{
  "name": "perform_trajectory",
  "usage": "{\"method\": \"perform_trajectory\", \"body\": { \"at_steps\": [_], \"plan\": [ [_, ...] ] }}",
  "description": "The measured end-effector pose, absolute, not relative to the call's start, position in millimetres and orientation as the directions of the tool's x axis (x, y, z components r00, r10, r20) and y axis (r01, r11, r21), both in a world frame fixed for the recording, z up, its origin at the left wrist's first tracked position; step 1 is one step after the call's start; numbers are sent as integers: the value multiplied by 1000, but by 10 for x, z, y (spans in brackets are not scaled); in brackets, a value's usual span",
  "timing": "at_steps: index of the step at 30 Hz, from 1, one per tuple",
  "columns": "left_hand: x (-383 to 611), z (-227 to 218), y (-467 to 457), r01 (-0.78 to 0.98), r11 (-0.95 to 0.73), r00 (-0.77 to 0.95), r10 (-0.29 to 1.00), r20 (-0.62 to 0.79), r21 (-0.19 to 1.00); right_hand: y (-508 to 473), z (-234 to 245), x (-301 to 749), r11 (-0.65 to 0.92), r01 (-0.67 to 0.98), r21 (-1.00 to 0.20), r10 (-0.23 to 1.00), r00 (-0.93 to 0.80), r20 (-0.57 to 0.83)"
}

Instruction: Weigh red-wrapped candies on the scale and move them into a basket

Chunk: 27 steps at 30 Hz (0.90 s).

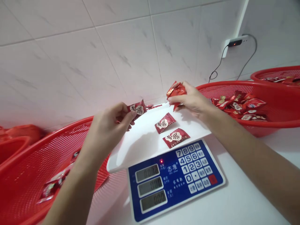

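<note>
My left hand (114, 122) is closed on a dark red wrapped candy (138, 108), pinched between thumb and fingers over the left rim of the white weighing tray (138, 143). Above the tray's back right side, my right hand (191, 97) grips bright red wrapped candies (177, 90); how many is hidden by the fingers. Two dark red candy packets lie flat in the tray, an upper one (165, 123) and a lower one (176, 137). The tray sits on a blue digital scale (173, 190) with a keypad and lit red light.
Red plastic baskets stand on both sides: a left one (25, 162) and a right one (281, 106), each with wrapped candies inside. Another basket (276, 70) is farther right. Behind is a tiled wall (126, 56) with a power strip (227, 47) and hanging cables.
</note>
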<state>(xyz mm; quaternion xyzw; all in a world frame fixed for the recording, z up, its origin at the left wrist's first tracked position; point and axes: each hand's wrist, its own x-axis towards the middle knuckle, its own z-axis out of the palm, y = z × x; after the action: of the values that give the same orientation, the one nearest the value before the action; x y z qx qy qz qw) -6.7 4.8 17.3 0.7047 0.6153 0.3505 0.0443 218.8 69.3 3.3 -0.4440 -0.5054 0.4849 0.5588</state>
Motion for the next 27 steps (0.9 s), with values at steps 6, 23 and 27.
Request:
{"method": "perform_trajectory", "body": {
  "at_steps": [6, 23, 27],
  "plan": [
    [-45, 168, 23, 793, -269, 32, 914, 404, 547, 593, 235, 2388, 288, -163, -944, 956, 110, 273],
    [-25, 167, -5, 718, -317, 44, 909, 414, 620, 443, 315, 2485, 465, 26, -885, 883, -87, 461],
    [67, 151, -92, 500, -514, 111, 836, 537, 697, 325, 316, 2459, 450, 104, -887, 850, -355, 389]
  ]
}}
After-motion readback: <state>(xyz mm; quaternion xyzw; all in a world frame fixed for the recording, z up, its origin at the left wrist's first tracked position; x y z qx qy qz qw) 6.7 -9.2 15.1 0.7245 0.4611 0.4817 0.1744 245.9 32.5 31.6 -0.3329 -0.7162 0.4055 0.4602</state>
